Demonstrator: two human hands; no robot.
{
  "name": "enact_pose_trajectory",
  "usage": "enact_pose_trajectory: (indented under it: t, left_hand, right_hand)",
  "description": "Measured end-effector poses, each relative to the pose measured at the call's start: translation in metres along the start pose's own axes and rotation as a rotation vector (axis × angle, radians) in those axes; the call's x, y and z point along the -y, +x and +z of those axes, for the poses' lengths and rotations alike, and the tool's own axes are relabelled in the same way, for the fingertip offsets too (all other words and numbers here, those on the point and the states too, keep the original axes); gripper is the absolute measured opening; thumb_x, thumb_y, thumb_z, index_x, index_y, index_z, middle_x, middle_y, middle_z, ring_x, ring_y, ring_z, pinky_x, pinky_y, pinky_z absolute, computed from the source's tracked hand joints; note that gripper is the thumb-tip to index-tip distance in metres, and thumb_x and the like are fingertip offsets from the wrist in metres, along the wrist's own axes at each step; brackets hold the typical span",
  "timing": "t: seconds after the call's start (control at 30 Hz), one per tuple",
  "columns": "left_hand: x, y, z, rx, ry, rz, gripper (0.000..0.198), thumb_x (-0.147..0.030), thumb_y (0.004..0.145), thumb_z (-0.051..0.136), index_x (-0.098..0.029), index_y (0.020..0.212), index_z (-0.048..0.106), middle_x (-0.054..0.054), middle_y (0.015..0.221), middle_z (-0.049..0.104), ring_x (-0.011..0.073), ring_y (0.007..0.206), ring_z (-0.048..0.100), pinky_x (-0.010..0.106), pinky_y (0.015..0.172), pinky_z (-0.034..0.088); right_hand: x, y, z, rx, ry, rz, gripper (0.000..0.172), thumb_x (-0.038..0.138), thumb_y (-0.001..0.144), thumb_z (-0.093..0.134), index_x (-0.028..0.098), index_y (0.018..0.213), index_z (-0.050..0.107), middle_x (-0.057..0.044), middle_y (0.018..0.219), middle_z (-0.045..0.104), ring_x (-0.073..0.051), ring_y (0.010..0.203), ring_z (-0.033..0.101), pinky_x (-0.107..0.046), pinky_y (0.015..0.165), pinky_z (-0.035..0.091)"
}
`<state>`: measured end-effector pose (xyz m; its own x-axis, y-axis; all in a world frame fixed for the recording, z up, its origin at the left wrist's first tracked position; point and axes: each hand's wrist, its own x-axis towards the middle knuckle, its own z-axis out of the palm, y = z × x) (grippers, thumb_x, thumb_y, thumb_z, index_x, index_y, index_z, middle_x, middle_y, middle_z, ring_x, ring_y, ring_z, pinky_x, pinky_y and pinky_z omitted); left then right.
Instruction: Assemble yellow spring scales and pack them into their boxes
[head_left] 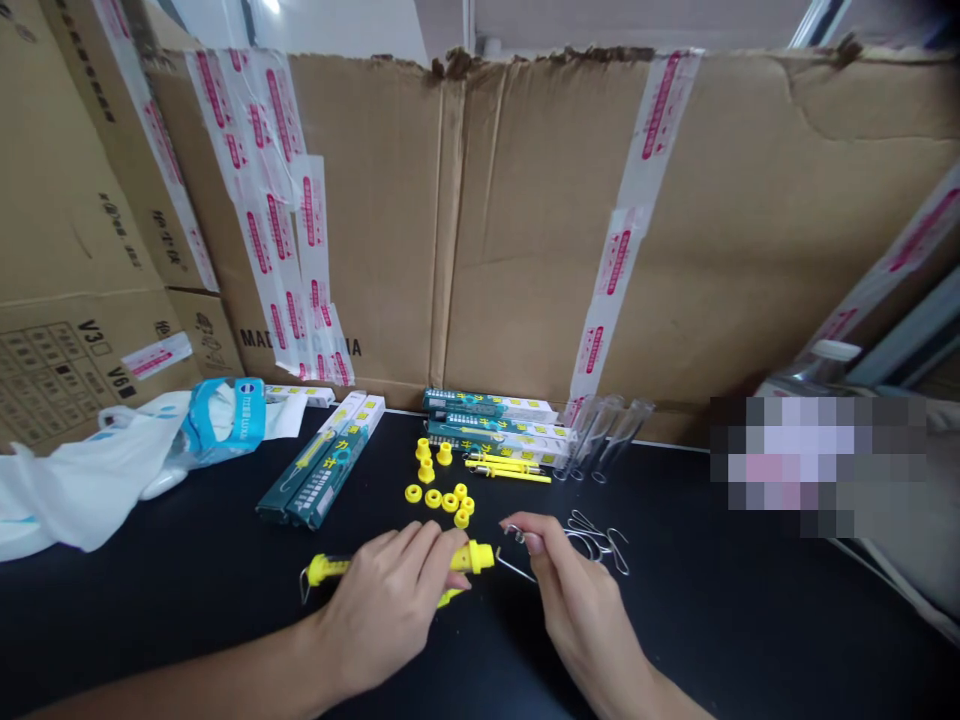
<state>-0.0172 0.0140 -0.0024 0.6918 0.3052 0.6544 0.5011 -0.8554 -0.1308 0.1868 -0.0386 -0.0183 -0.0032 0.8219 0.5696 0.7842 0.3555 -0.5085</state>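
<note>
The left hand (390,600) lies low on the black surface (750,620), its grip clenched around a slim yellow plastic tool with a thin wire hook at its far-left end (330,568); the tool lies nearly flat, its yellow collar end poking out to the right of the fingers. Just right of that grip, the right hand (577,590) pinches a bent silver wire piece (514,567) between thumb and fingertips, the wire's tip close to the tool's collar end; whether they touch cannot be told. Right of and just beyond the right grip lies a small heap of silver wire clips (600,545) on the surface. Beyond both grips, a loose cluster of small yellow plastic rings and caps (442,485) is scattered, and behind it lie thin yellow rods (506,468) in front of a stack of long green and white cardboard boxes (495,420). Clear plastic tubes (604,435) lean just right of that stack. Left of the cluster, two more long green boxes (322,465) lie side by side at an angle. Far left of the left grip sits a crumpled white and blue plastic bag (150,450). A tall brown cardboard wall with pink-printed tape strips (525,220) stands behind everything.
</note>
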Motion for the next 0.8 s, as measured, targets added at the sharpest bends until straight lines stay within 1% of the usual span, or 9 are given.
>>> enact_pose_trajectory:
  t: [0.07,0.17,0.27,0.37,0.43,0.53,0.7,0.77,0.8]
  left_hand:
    - [-0.0004,-0.0014,0.0001,0.010,-0.009,-0.005,0.030,-0.016,0.107,0.029,-0.012,0.108,0.058,0.003,0.075,0.066,0.0201,0.061,0.066,0.032,0.051,0.047]
    - [-0.0011,-0.0030,0.0008,0.024,-0.020,0.006,0.028,-0.023,0.108,0.033,-0.012,0.109,0.059,0.003,0.076,0.067,0.0202,0.062,0.065,0.032,0.052,0.049]
    - [-0.0023,-0.0028,0.0015,0.007,0.000,0.045,0.028,-0.028,0.107,0.039,-0.010,0.114,0.059,0.003,0.076,0.067,0.0203,0.062,0.065,0.033,0.054,0.049]
    - [-0.0033,-0.0012,0.0016,-0.015,0.030,0.065,0.026,-0.029,0.106,0.042,-0.010,0.110,0.060,0.003,0.074,0.066,0.0211,0.061,0.064,0.034,0.051,0.048]
    - [-0.0034,-0.0003,0.0016,-0.023,0.039,0.065,0.025,-0.029,0.105,0.043,-0.011,0.107,0.061,0.003,0.073,0.066,0.0215,0.060,0.063,0.035,0.050,0.048]
    - [-0.0029,-0.0006,0.0018,-0.024,0.030,0.072,0.027,-0.029,0.105,0.043,-0.009,0.108,0.061,0.003,0.074,0.066,0.0215,0.061,0.064,0.035,0.051,0.050]
    - [-0.0022,-0.0050,0.0017,0.007,0.051,0.110,0.028,-0.026,0.105,0.043,-0.005,0.114,0.058,0.006,0.075,0.068,0.0219,0.063,0.067,0.035,0.051,0.052]
    - [-0.0020,-0.0067,0.0017,0.023,0.044,0.108,0.029,-0.026,0.106,0.041,-0.004,0.116,0.058,0.006,0.077,0.069,0.0216,0.064,0.068,0.034,0.051,0.053]
    - [-0.0020,-0.0072,0.0018,0.032,0.033,0.099,0.030,-0.027,0.106,0.040,-0.005,0.115,0.058,0.006,0.077,0.069,0.0211,0.064,0.068,0.033,0.052,0.053]
  right_hand:
    - [-0.0001,-0.0003,-0.0011,-0.008,0.006,0.004,0.024,0.028,0.107,0.031,0.027,0.109,0.055,0.005,0.070,0.073,-0.014,0.044,0.065,-0.021,0.046,0.049]
    - [0.0020,-0.0020,-0.0017,0.024,0.044,-0.051,0.022,0.027,0.107,0.031,0.028,0.108,0.053,0.003,0.078,0.075,-0.013,0.050,0.069,-0.021,0.049,0.050]
    - [0.0052,-0.0042,0.0002,0.085,0.054,-0.106,0.022,0.026,0.107,0.030,0.028,0.112,0.052,0.003,0.078,0.074,-0.013,0.051,0.069,-0.021,0.049,0.050]
    - [0.0068,-0.0051,0.0030,0.104,0.010,-0.160,0.024,0.024,0.107,0.031,0.028,0.118,0.051,0.004,0.078,0.073,-0.013,0.048,0.067,-0.022,0.047,0.049]
    - [0.0066,-0.0050,0.0041,0.105,-0.015,-0.185,0.024,0.021,0.107,0.031,0.026,0.117,0.052,0.003,0.079,0.074,-0.014,0.049,0.068,-0.023,0.047,0.049]
    - [0.0051,-0.0055,0.0042,0.114,-0.036,-0.208,0.024,0.017,0.106,0.032,0.024,0.117,0.052,0.000,0.084,0.074,-0.015,0.055,0.070,-0.024,0.050,0.051]
    - [0.0028,-0.0073,0.0042,0.138,-0.080,-0.321,0.026,0.009,0.103,0.034,0.021,0.121,0.049,-0.006,0.096,0.075,-0.017,0.066,0.073,-0.026,0.054,0.052]
    - [0.0025,-0.0077,0.0051,0.152,-0.066,-0.305,0.028,0.008,0.102,0.033,0.021,0.121,0.048,-0.005,0.097,0.075,-0.017,0.065,0.072,-0.026,0.054,0.051]
    - [0.0026,-0.0078,0.0055,0.163,-0.046,-0.274,0.029,0.009,0.102,0.033,0.022,0.122,0.048,-0.004,0.097,0.075,-0.016,0.064,0.072,-0.026,0.054,0.051]
